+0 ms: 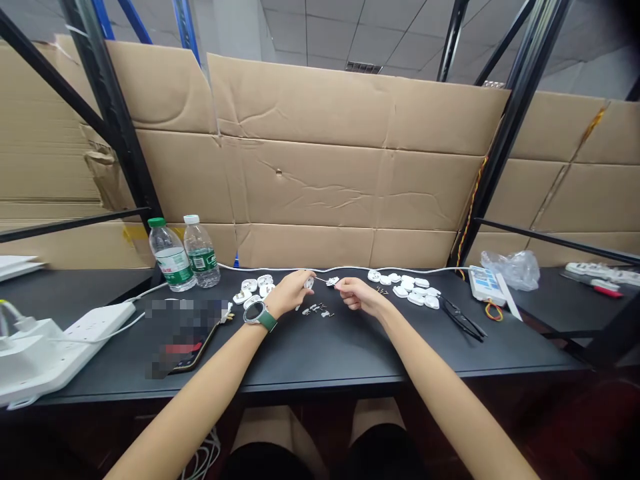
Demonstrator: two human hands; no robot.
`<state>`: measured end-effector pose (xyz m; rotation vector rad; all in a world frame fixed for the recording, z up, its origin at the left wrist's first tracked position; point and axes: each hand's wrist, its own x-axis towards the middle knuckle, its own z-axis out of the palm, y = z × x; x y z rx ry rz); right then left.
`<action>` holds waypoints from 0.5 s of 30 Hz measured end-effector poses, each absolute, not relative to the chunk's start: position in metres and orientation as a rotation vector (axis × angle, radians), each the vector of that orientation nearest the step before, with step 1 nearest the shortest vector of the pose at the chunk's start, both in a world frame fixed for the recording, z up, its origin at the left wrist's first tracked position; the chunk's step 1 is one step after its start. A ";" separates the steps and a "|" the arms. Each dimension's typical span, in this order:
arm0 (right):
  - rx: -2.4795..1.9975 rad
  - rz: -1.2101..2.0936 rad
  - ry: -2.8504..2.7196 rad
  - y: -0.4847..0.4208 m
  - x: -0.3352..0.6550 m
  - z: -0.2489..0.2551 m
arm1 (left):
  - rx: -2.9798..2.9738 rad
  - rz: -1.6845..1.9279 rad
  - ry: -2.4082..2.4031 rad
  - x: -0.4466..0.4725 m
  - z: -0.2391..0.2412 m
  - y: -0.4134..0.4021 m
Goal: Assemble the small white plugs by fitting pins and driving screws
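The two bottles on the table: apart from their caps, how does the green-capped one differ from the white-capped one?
The green-capped bottle stands farther left and nearer the wearer; the white-capped bottle is slightly farther back. The green-capped bottle looks larger in this view, the white-capped bottle smaller. Both are clear and stand upright on the black table.
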<state>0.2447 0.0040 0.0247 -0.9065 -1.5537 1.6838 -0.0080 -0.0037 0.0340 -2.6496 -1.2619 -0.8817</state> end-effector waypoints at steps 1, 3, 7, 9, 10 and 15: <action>-0.928 1.520 -1.622 0.005 0.244 0.024 | -2.658 -0.906 -1.262 -0.009 0.034 -0.003; -0.951 1.135 -1.759 0.008 0.242 0.022 | -2.667 -0.941 -1.274 -0.011 0.033 -0.001; -0.855 0.549 -1.985 0.013 0.241 0.020 | -2.686 -0.968 -1.278 -0.016 0.033 0.000; -0.828 0.445 -2.034 0.013 0.242 0.021 | -2.720 -0.959 -1.245 -0.016 0.033 0.000; -0.826 0.409 -2.048 0.012 0.243 0.022 | -2.737 -0.953 -1.227 -0.016 0.033 -0.001; -0.828 0.289 -2.133 0.006 0.247 0.026 | -2.771 -0.966 -1.193 -0.013 0.032 -0.002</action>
